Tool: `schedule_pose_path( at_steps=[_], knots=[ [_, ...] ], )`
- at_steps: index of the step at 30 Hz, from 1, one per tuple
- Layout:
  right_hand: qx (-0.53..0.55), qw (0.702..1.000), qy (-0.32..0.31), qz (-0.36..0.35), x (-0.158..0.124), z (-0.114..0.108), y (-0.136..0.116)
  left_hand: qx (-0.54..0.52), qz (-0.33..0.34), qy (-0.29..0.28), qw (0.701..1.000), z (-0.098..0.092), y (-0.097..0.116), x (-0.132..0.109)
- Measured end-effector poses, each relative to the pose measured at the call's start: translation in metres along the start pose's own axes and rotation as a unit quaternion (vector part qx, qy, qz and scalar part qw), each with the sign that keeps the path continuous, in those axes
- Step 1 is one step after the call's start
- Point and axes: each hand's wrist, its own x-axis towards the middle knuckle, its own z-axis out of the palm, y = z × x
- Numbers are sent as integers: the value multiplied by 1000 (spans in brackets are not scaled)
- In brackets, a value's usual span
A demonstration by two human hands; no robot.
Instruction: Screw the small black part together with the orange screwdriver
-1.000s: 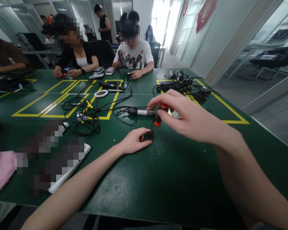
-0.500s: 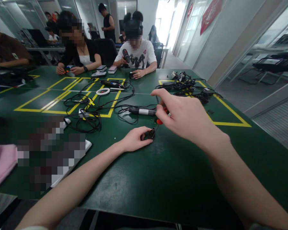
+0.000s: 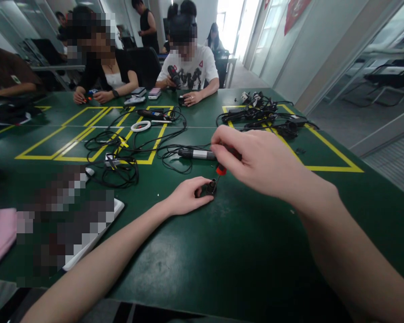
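My left hand (image 3: 190, 196) rests on the green table, thumb and fingers closed around a small black part (image 3: 211, 187) with a short upright tube. Above and to the right, my right hand (image 3: 252, 157) grips a screwdriver (image 3: 221, 170) with a red and dark handle, its thin shaft slanting down to the black part. My fingers cover most of the handle. Whether the tip sits in a screw is too small to tell. Just behind the hands lies a black and silver pen-shaped tool (image 3: 197, 154) with a cable.
Black cables (image 3: 121, 172) and a white ring (image 3: 140, 126) lie left of centre. A heap of black cables and plugs (image 3: 259, 112) is at the back right. White-edged objects (image 3: 94, 237), blurred out, lie by my left forearm. A co-worker with a power drill (image 3: 173, 76) sits opposite.
My right fingers, spread before, have closed around the screwdriver handle. My left hand still holds the black part in the same place. The view has tilted slightly down.
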Motion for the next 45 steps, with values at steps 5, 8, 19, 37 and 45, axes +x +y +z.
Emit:
schedule_pose_path(
  at_steps=[5, 8, 19, 37, 45],
  knots=[
    [43, 999, -12, -26, -4, -4, -1, 5, 5, 2, 1000, 0, -1, 0],
    [15, 1000, -15, -5, -4, -4, -7, 3, 3, 8, 1000, 0, -2, 0],
    [15, 1000, 0, 1, -3, -5, -6, 8, -1, 12, 1000, -3, -4, -1],
    [-12, 999, 26, 28, -1, 0, -8, 6, -6, -1, 1000, -4, 0, 0],
    [-15, 998, 28, 61, -1, 0, -5, 8, 1, 3, 1000, -1, 0, 1]
  ],
)
